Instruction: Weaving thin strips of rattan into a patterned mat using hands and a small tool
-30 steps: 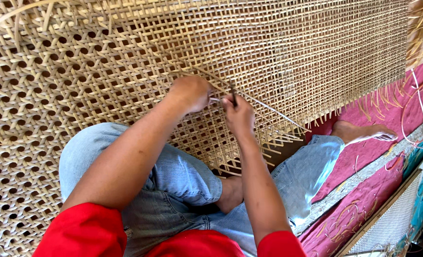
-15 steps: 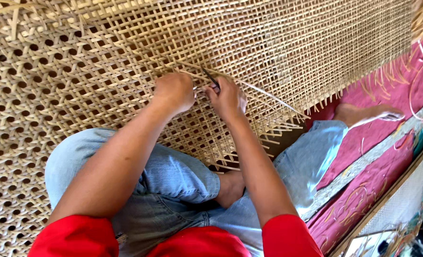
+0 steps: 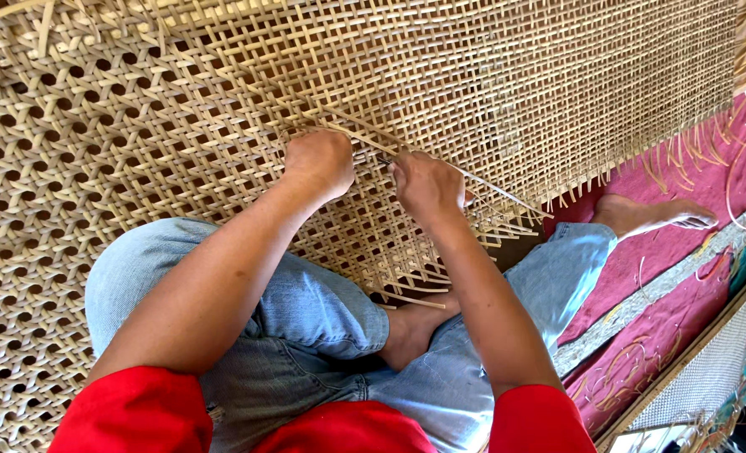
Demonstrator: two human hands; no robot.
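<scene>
A large sheet of woven cane webbing (image 3: 440, 75) lies across my crossed legs and fills most of the view. My left hand (image 3: 321, 161) rests on it as a closed fist, pressing on the weave. My right hand (image 3: 426, 183) is just to its right, fingers pinched on a thin cane strand (image 3: 499, 190) that runs diagonally down to the right over the open square weave. A small dark tool tip shows between the two hands. The left part of the sheet has the finished hexagonal pattern.
My legs in blue jeans (image 3: 306, 319) are crossed under the sheet, with one bare foot (image 3: 649, 215) out at the right. A pink patterned mat (image 3: 666, 335) lies to the right. Loose cane ends (image 3: 691, 151) fringe the sheet's right edge.
Both hands have shifted slightly left and down in view along the weave, staying close together. The right hand still pinches the strand.
</scene>
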